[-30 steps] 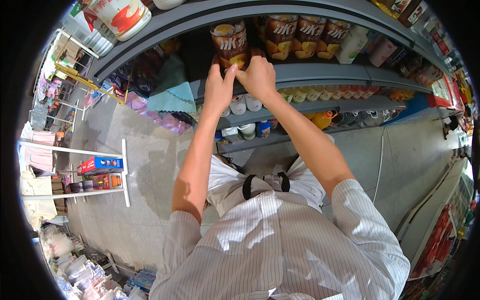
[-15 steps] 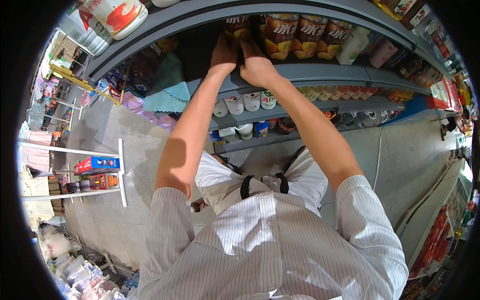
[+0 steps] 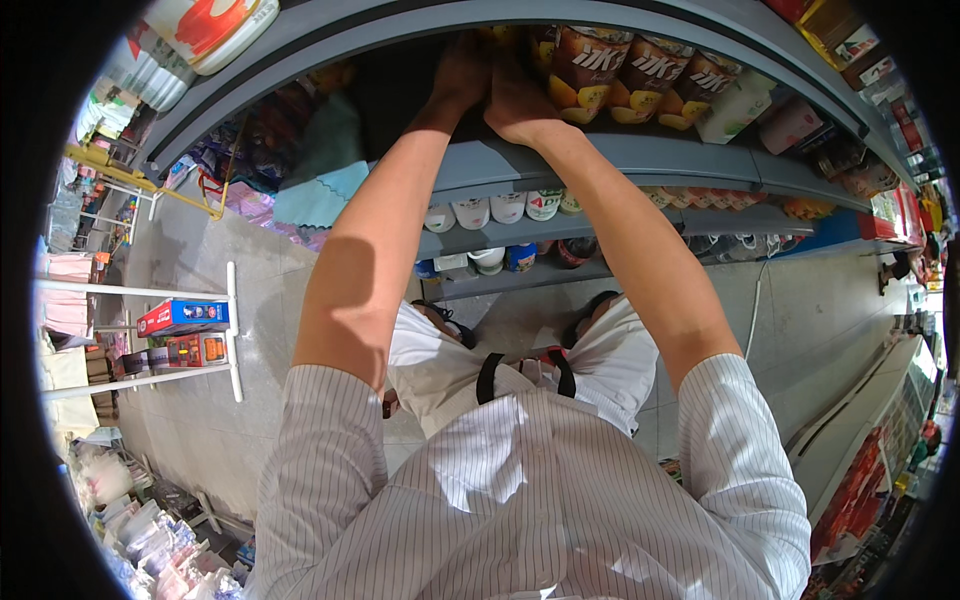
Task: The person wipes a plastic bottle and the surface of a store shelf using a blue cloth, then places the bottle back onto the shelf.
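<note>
Both my arms reach forward into a shaded grey shelf (image 3: 620, 148). My left hand (image 3: 462, 80) and my right hand (image 3: 517, 105) are close together, closed around the lower part of a brown drink bottle (image 3: 497, 36) with yellow fruit on its label. The upper shelf edge hides most of that bottle, and the fingertips are lost in shadow. Right of my right hand stand matching brown drink bottles (image 3: 588, 75) in a row, upright. Beyond them is a white-and-green bottle (image 3: 735, 108).
A teal cloth (image 3: 320, 195) hangs left of my left forearm. Low shelves below hold white bottles (image 3: 472, 212). The upper shelf edge (image 3: 350, 62) crosses above my hands. A white rack (image 3: 234, 330) stands at left, and a pale chest (image 3: 850, 420) at right.
Both hands have moved farther into the shelf with the brown bottle, which is now mostly out of sight. My view has shifted slightly, and the row of bottles appears farther right.
</note>
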A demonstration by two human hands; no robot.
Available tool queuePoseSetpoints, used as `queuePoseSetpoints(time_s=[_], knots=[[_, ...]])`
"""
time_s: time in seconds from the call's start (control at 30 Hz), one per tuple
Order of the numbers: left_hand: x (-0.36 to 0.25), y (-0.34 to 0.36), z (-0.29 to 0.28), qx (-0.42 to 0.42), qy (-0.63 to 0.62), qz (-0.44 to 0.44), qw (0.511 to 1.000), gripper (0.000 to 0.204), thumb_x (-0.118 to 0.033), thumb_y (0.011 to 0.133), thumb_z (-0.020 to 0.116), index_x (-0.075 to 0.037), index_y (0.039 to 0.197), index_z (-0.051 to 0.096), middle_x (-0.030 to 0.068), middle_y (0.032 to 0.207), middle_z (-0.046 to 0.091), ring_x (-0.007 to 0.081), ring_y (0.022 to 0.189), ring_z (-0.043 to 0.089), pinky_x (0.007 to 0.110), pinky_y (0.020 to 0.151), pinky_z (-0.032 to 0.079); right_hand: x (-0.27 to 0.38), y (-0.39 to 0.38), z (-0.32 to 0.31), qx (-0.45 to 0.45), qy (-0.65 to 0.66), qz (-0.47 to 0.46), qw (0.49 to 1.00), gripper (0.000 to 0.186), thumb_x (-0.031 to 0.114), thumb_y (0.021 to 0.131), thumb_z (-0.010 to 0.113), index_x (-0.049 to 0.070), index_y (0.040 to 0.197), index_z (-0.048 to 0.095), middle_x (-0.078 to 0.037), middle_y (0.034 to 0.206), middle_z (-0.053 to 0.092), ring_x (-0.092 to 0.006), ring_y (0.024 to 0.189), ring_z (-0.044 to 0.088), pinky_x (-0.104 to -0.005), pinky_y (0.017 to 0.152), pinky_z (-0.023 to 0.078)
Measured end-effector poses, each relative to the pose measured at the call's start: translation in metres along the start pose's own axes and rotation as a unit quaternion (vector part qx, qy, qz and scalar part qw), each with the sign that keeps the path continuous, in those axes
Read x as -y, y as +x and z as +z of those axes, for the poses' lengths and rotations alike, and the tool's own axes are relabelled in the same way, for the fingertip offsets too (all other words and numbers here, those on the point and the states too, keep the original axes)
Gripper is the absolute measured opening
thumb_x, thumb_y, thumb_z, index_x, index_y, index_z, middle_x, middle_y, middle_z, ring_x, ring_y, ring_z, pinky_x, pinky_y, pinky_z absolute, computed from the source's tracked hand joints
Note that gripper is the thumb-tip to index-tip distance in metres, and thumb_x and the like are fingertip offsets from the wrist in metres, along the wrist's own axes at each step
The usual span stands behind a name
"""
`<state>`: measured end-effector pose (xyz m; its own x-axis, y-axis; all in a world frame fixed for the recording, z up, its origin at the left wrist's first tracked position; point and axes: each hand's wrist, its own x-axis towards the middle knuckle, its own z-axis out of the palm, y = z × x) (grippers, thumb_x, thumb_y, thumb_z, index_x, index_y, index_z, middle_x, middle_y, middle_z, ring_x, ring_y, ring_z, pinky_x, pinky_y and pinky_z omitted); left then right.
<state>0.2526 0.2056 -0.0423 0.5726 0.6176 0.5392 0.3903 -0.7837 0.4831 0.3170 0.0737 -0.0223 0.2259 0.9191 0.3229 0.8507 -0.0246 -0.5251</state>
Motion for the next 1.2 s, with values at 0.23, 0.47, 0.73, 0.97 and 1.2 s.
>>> queuePoseSetpoints(time_s=[0.23,0.47,0.73,0.97,1.2], knots=[[0.048,0.019,0.021,-0.036,0.285,0.169,0.943,0.026,-0.017,0.095,0.053,-0.002,0.116,0.059,0.0236,0.11,0.065,0.0395,0.099,0.065,0.048,0.083,0.055,-0.002,0.008,0.015,-0.026,-0.055,-0.051,0.997,0.077,0.01,0.086,0.051,-0.004,0.155,0.02,-0.031,0.154,0.031,-0.0399,0.144,0.033,-0.0431,0.121,0.027],[0.055,0.027,0.023,-0.031,0.24,0.162,0.957,0.025,-0.012,0.093,0.051,-0.004,0.113,0.063,0.0208,0.109,0.068,0.0381,0.098,0.066,0.047,0.086,0.055,-0.006,0.016,0.031,-0.075,-0.125,-0.061,0.987,0.069,0.012,0.083,0.054,-0.004,0.148,0.036,-0.028,0.149,0.04,-0.0399,0.139,0.039,-0.044,0.118,0.032],[0.054,0.035,0.025,0.047,0.216,0.108,0.969,0.029,-0.014,0.095,0.05,-0.004,0.116,0.067,0.0218,0.116,0.068,0.0371,0.105,0.066,0.046,0.095,0.052,-0.003,0.014,0.024,-0.058,-0.088,-0.042,0.994,0.071,0.015,0.085,0.053,-0.004,0.15,0.032,-0.029,0.149,0.038,-0.0416,0.14,0.037,-0.0459,0.119,0.03],[0.033,0.014,0.001,0.037,0.187,0.069,0.979,0.033,-0.015,0.097,0.043,-0.001,0.115,0.066,0.0244,0.117,0.067,0.0399,0.105,0.066,0.047,0.095,0.053,0.021,0.01,0.01,0.022,-0.08,0.017,0.996,0.056,0.017,0.09,0.05,0.002,0.144,0.044,-0.026,0.145,0.047,-0.0386,0.133,0.048,-0.0444,0.113,0.038],[-0.056,-0.085,-0.109,-0.07,0.236,0.023,0.969,0.034,-0.025,0.095,0.051,-0.009,0.122,0.065,0.0167,0.127,0.062,0.0372,0.12,0.057,0.049,0.104,0.045,-0.012,0.005,0.016,-0.033,-0.198,-0.04,0.979,0.056,0.03,0.099,0.05,0.006,0.149,0.041,-0.022,0.151,0.041,-0.038,0.139,0.041,-0.046,0.117,0.035]])
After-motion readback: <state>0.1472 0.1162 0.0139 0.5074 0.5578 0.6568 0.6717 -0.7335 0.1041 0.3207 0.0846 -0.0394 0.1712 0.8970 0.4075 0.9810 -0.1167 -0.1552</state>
